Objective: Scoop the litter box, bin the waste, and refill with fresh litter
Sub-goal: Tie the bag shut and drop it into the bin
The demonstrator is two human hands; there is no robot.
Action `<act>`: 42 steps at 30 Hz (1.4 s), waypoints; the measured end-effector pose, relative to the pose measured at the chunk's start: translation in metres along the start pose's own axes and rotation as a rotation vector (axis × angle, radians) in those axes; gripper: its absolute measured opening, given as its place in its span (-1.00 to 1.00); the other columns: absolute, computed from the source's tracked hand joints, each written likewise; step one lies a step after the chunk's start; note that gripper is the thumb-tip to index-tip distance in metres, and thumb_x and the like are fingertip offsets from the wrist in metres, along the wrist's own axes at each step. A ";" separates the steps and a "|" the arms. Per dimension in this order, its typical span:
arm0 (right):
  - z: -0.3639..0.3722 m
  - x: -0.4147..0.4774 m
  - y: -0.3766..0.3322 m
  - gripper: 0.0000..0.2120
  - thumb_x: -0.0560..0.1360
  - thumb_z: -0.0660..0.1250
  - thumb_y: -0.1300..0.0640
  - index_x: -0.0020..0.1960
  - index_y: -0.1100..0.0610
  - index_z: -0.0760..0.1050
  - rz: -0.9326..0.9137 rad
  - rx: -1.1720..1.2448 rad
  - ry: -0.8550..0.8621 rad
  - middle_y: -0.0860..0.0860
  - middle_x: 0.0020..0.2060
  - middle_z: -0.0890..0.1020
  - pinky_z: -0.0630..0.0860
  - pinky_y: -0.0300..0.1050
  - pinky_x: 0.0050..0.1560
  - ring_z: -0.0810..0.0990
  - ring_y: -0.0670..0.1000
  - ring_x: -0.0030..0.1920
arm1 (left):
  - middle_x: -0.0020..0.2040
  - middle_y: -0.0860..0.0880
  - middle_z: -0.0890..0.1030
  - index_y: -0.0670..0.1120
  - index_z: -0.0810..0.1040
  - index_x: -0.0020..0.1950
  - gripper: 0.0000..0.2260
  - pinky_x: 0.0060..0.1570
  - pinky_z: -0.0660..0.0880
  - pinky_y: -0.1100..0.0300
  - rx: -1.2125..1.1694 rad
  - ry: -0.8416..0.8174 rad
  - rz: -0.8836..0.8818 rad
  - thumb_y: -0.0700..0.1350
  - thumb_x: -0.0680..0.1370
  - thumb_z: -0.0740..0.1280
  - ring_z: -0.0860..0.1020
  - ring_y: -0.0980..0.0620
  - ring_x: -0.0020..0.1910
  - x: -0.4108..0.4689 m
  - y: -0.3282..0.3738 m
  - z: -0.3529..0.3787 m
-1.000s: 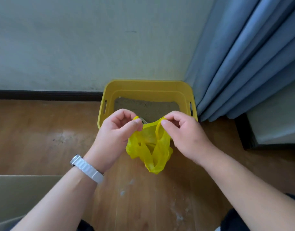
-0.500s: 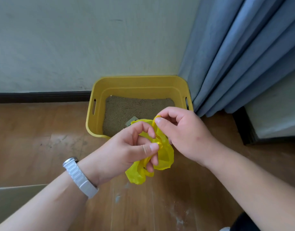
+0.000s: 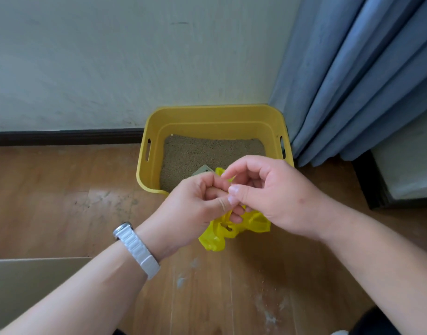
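Left hand (image 3: 195, 206) and right hand (image 3: 268, 197) meet above the wooden floor (image 3: 62, 201), fingers curled, both pinching a thin yellow plastic bag (image 3: 231, 229) that is crumpled and translucent, its bulk hanging below the knuckles and trailing down toward the left. Just beyond them, against the wall, sits the litter box (image 3: 144, 151) — a yellow plastic tub with rounded corners and slot handles in its short ends, long axis along the wall, open side up. Grainy tan litter (image 3: 207, 153) covers its bottom; a small grey object (image 3: 203, 169) lies at the near edge, mostly hidden. A white-banded watch (image 3: 137, 252) wraps the left wrist. Blue pleated curtain (image 3: 364, 81) hangs beside the box — on its right.
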State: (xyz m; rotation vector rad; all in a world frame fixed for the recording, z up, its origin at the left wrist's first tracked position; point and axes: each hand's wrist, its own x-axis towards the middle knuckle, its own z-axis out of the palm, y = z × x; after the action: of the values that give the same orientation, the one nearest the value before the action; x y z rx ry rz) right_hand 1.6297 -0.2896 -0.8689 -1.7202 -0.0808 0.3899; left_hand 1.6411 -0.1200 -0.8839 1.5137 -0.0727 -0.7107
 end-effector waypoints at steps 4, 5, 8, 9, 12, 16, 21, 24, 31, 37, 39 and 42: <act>-0.002 0.000 0.000 -0.90 0.47 0.36 0.40 -0.03 0.28 0.56 0.029 0.069 0.009 0.26 -0.20 0.63 0.58 -0.18 -0.22 0.62 0.09 -0.27 | -0.26 -0.20 0.69 -0.26 0.47 -0.08 -0.90 -0.28 0.56 0.23 -0.050 0.091 0.025 -0.30 0.49 0.38 0.67 -0.06 -0.30 0.001 0.001 0.000; -0.002 -0.001 -0.001 -0.90 0.47 0.35 0.41 -0.03 0.30 0.56 0.043 0.087 0.001 0.26 -0.20 0.63 0.58 -0.18 -0.22 0.63 0.09 -0.27 | -0.27 -0.20 0.69 -0.26 0.47 -0.08 -0.91 -0.29 0.55 0.24 -0.058 0.091 0.024 -0.31 0.50 0.37 0.67 -0.06 -0.31 0.001 0.000 0.001; -0.004 -0.001 -0.002 -0.88 0.49 0.32 0.40 -0.02 0.25 0.56 0.085 0.077 0.022 0.18 -0.21 0.63 0.58 -0.19 -0.21 0.62 0.00 -0.27 | -0.26 -0.21 0.68 -0.25 0.49 -0.10 -0.94 -0.29 0.56 0.22 -0.088 0.103 0.013 -0.31 0.50 0.36 0.66 -0.07 -0.31 -0.001 -0.001 0.001; -0.007 0.000 0.000 -0.88 0.50 0.32 0.36 -0.03 0.20 0.57 0.105 0.014 0.046 0.15 -0.22 0.64 0.56 -0.19 -0.22 0.60 -0.03 -0.27 | -0.25 -0.22 0.68 -0.24 0.50 -0.11 -0.95 -0.28 0.57 0.20 -0.089 0.112 0.011 -0.29 0.50 0.37 0.66 -0.07 -0.30 -0.001 0.000 0.000; -0.020 0.005 0.020 -0.91 0.51 0.32 0.14 -0.01 0.01 0.54 0.238 -0.478 0.004 0.01 -0.16 0.62 0.54 -0.16 -0.22 0.58 -0.08 -0.25 | -0.27 -0.20 0.67 -0.21 0.52 -0.14 -0.93 -0.27 0.59 0.17 -0.083 0.148 0.034 -0.23 0.45 0.39 0.65 -0.08 -0.30 -0.002 0.005 -0.003; -0.017 -0.001 0.067 -0.28 0.38 0.32 -0.32 0.42 -0.04 0.23 0.649 -0.976 -0.332 0.00 0.31 0.34 0.52 0.02 0.13 0.49 0.06 0.17 | -0.29 -0.20 0.66 -0.18 0.53 -0.16 -0.88 -0.32 0.59 0.12 -0.139 0.206 0.101 -0.16 0.37 0.41 0.65 -0.08 -0.32 -0.005 0.015 -0.004; 0.002 -0.015 0.097 -0.33 0.40 0.37 -0.19 0.38 0.16 0.34 0.815 -1.133 -0.533 0.13 0.25 0.50 0.56 -0.10 0.05 0.56 0.11 0.15 | -0.30 -0.19 0.66 -0.17 0.54 -0.17 -0.87 -0.36 0.57 0.15 -0.203 0.268 0.173 -0.16 0.36 0.40 0.66 -0.09 -0.32 -0.012 0.024 -0.011; -0.002 -0.016 0.085 -0.82 0.50 0.22 0.16 -0.12 0.21 0.58 0.809 -1.186 -0.615 0.09 -0.35 0.56 0.39 -0.31 -0.61 0.51 0.06 -0.43 | -0.32 -0.15 0.66 -0.18 0.53 -0.16 -0.88 -0.36 0.57 0.17 -0.125 0.311 0.212 -0.17 0.39 0.40 0.64 -0.05 -0.36 -0.013 0.022 -0.023; -0.049 -0.004 0.038 -0.80 0.45 0.25 0.18 -0.15 0.28 0.59 0.728 -0.904 -0.275 0.09 -0.38 0.69 0.49 -0.18 -0.45 0.58 0.01 -0.46 | -0.37 -0.03 0.63 -0.17 0.55 -0.14 -0.92 -0.30 0.50 0.16 0.264 0.452 0.244 -0.24 0.54 0.39 0.55 0.04 -0.41 -0.007 0.008 -0.053; -0.051 0.002 0.008 -0.89 0.53 0.29 0.21 -0.16 0.16 0.53 0.363 -0.461 0.021 0.04 -0.40 0.65 0.48 -0.19 -0.44 0.55 -0.07 -0.44 | -0.37 -0.03 0.63 -0.15 0.57 -0.17 -0.92 -0.35 0.47 0.25 0.205 0.382 0.188 -0.23 0.52 0.41 0.52 0.06 -0.42 0.000 0.007 -0.042; -0.041 0.008 0.009 -0.91 0.53 0.31 0.25 -0.15 0.16 0.53 0.240 -0.343 0.102 0.05 -0.40 0.64 0.50 -0.17 -0.41 0.56 -0.05 -0.43 | -0.35 -0.06 0.63 -0.17 0.59 -0.17 -0.94 -0.34 0.47 0.25 0.136 0.274 0.127 -0.21 0.49 0.42 0.52 0.04 -0.41 0.000 0.008 -0.034; -0.028 0.013 0.010 -0.93 0.52 0.34 0.25 -0.14 0.14 0.55 0.101 -0.269 0.135 0.07 -0.35 0.65 0.54 -0.12 -0.33 0.59 -0.03 -0.38 | -0.32 -0.09 0.64 -0.15 0.62 -0.13 -0.86 -0.34 0.45 0.20 0.060 0.093 0.004 -0.09 0.42 0.42 0.50 0.00 -0.40 0.000 0.005 -0.024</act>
State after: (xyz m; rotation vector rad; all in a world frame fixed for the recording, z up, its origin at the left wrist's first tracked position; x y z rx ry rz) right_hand 1.6486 -0.3140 -0.8779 -2.0178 0.0541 0.3476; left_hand 1.6542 -0.0997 -0.8818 1.6018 -0.0268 -0.6384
